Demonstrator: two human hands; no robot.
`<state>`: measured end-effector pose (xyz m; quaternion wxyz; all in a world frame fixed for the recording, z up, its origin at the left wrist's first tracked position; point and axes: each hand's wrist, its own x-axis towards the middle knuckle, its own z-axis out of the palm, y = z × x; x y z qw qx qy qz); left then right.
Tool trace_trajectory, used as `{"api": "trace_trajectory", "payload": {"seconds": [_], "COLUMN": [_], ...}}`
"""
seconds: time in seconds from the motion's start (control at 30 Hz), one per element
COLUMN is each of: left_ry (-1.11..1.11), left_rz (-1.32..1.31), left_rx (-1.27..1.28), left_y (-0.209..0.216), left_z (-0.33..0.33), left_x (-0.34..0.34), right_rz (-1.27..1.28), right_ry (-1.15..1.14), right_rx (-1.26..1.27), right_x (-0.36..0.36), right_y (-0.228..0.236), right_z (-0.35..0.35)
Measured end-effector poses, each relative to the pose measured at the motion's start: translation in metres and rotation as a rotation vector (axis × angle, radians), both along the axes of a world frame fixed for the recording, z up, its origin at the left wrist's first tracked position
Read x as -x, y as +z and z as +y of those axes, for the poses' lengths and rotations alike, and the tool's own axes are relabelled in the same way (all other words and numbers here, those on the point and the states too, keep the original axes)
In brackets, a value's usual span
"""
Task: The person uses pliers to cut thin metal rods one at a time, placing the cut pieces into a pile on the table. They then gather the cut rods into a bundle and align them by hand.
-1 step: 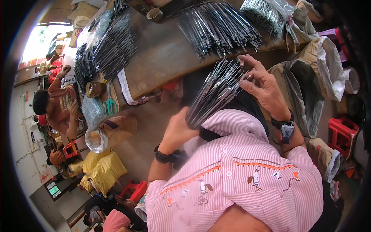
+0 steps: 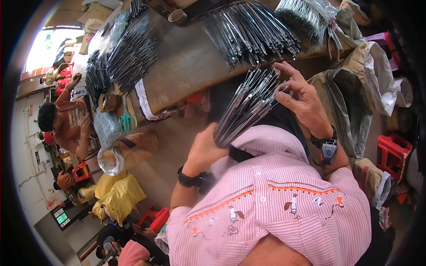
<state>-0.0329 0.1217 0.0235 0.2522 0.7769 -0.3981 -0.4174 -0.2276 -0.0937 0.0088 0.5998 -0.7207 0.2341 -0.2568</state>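
Observation:
Near my lap, my left hand (image 2: 206,148) is wrapped round the lower end of a bundle of thin dark metal rods (image 2: 248,104). Their shiny ends, some with small loops, fan out up and to the right. At the right edge of this fan, the thumb and a finger of my right hand (image 2: 299,97) close on the tip of one rod, while another finger stretches out above. Beyond the bundle, a spread pile of similar rods (image 2: 253,33) lies on the brown worktable (image 2: 177,75).
More rods (image 2: 133,48) lie on the table's left, near turquoise scissors (image 2: 127,122) and a tape roll (image 2: 108,102). Silvery rods (image 2: 306,20) sit at the far right. Open sacks (image 2: 350,102) and a red stool (image 2: 394,155) stand right. A co-worker (image 2: 66,119) sits left.
My hands and the rods stay nearly in place. At the left, the co-worker's raised hand has shifted slightly.

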Motion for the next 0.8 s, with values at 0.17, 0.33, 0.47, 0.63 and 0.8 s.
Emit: {"api": "trace_trajectory", "payload": {"seconds": [0.17, 0.33, 0.47, 0.63, 0.8], "left_ry": [0.015, 0.000, 0.016, 0.071, 0.044], "left_rz": [0.029, 0.054, 0.072, -0.084, -0.291], "left_rx": [0.024, 0.023, 0.085, 0.080, 0.110], "left_y": [-0.006, -0.006, -0.006, -0.009, -0.017], "left_z": [0.003, 0.007, 0.006, 0.007, 0.007], "left_x": [0.005, 0.010, 0.014, 0.014, 0.013], "right_rz": [0.022, -0.161, -0.183, -0.137, -0.031], "right_ry": [-0.125, -0.285, -0.278, -0.340, -0.257], "right_rx": [0.324, 0.024, 0.022, -0.231, 0.021], "right_x": [-0.008, -0.008, -0.008, 0.007, 0.014], "right_y": [-0.002, 0.001, 0.004, 0.014, 0.009], "right_z": [0.012, 0.014, 0.005, 0.003, 0.001]}}
